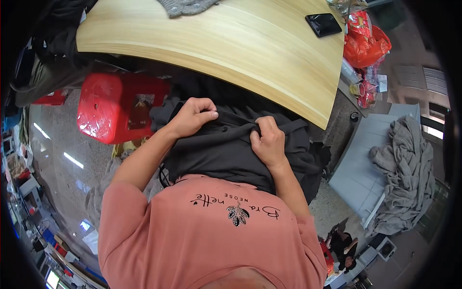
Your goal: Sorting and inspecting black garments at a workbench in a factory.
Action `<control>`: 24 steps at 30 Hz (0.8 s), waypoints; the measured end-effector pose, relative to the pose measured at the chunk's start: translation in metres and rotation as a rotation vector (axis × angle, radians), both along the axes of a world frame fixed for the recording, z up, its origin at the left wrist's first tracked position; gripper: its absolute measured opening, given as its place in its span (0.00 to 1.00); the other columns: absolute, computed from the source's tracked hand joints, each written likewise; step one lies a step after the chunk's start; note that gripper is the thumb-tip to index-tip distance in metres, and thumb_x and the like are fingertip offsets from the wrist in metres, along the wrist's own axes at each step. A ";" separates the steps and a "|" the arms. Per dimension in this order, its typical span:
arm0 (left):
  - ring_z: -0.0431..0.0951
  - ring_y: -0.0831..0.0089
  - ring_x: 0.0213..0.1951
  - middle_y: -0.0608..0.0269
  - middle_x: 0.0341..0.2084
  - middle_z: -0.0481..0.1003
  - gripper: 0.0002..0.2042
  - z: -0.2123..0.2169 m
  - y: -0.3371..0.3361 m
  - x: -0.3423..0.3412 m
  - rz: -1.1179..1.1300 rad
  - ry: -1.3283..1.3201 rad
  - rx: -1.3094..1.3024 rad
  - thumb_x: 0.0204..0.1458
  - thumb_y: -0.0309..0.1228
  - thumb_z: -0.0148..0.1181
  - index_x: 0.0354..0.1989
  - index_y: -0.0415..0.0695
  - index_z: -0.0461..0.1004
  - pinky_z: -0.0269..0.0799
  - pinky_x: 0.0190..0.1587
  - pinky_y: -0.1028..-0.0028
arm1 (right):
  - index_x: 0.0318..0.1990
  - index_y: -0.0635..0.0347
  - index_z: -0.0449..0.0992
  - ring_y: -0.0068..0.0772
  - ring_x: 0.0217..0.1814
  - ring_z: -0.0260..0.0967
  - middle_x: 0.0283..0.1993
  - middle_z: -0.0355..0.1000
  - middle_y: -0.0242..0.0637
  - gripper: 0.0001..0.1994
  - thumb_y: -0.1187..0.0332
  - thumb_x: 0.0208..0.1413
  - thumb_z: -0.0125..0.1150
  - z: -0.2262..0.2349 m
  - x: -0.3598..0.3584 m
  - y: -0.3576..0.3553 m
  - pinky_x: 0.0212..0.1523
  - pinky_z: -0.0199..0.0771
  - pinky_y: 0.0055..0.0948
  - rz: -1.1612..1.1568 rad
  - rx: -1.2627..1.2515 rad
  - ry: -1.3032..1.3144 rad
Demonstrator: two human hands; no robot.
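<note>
- In the head view, we look down and see our left hand (192, 115) bunched into a fist on a dark shirt (226, 149). The thumb and fingers pinch a fold of the cloth near a small button.
- Our right hand (267, 142) is clenched too. Its grip holds another fold of the same dark shirt, just beside the left hand.
- The dark shirt lies in our lap, against our pink top (207, 236). It sits just below the edge of the wooden desk (216, 43). Part of it hangs down to the right, toward the floor (62, 144).
- What could go wrong, we think: the loose part could slide off our lap and drop to the floor if one hand lets go. The cloth looks soft and slippery.
- If both hands pull hard in different ways, the little button could pop off or the seam could tear.
- The cloth is all dark and rumpled, so we could grab the wrong fold and twist it up.
- A red stool (115, 108) stands near our left arm, under the desk. A hanging bit of the shirt could catch on it.
- On the desk, a black phone (323, 24) lies near the far right corner, and a grey knit piece (185, 6) lies at the far edge. Both are well apart from our hands.
- A grey blanket (404, 168) lies on a pale board (358, 173) to our right. A red bag (365, 43) sits past the desk corner.
</note>
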State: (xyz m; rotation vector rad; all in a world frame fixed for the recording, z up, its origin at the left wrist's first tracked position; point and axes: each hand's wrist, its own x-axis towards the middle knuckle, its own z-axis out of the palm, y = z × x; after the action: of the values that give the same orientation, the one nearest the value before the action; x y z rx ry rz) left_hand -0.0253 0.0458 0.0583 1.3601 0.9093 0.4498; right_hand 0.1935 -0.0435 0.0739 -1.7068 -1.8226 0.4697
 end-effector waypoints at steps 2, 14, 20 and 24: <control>0.59 0.88 0.23 0.77 0.17 0.64 0.08 0.002 -0.003 0.003 0.071 -0.148 -0.149 0.48 0.28 0.56 0.22 0.38 0.70 0.56 0.25 0.84 | 0.31 0.62 0.69 0.44 0.30 0.67 0.32 0.68 0.41 0.10 0.79 0.35 0.54 0.008 -0.004 0.002 0.28 0.66 0.35 0.010 0.004 -0.021; 0.66 0.86 0.34 0.72 0.28 0.70 0.02 -0.016 -0.005 -0.003 -0.056 -0.270 -0.270 0.48 0.23 0.53 0.31 0.40 0.69 0.64 0.37 0.84 | 0.26 0.58 0.69 0.31 0.21 0.59 0.20 0.59 0.32 0.04 0.75 0.39 0.53 0.019 -0.034 0.030 0.25 0.57 0.29 0.609 0.224 -0.135; 0.66 0.86 0.30 0.73 0.24 0.69 0.04 -0.022 -0.006 0.013 -0.203 -0.183 -0.054 0.47 0.25 0.56 0.29 0.39 0.70 0.63 0.32 0.84 | 0.32 0.61 0.73 0.33 0.19 0.64 0.31 0.70 0.36 0.12 0.77 0.35 0.57 0.023 -0.042 0.025 0.20 0.64 0.27 0.628 0.307 -0.094; 0.65 0.86 0.26 0.72 0.20 0.70 0.04 -0.024 -0.001 0.013 -0.249 -0.296 -0.208 0.44 0.25 0.57 0.26 0.38 0.71 0.62 0.28 0.83 | 0.32 0.60 0.71 0.32 0.18 0.64 0.30 0.70 0.36 0.10 0.77 0.36 0.54 0.019 -0.042 0.024 0.19 0.65 0.27 0.562 0.380 -0.028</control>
State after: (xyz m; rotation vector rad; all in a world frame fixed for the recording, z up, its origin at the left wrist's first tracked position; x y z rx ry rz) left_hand -0.0121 0.0451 0.0343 1.1602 0.5196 0.3424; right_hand 0.1510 -0.0198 0.0933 -0.9457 -2.2380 0.2900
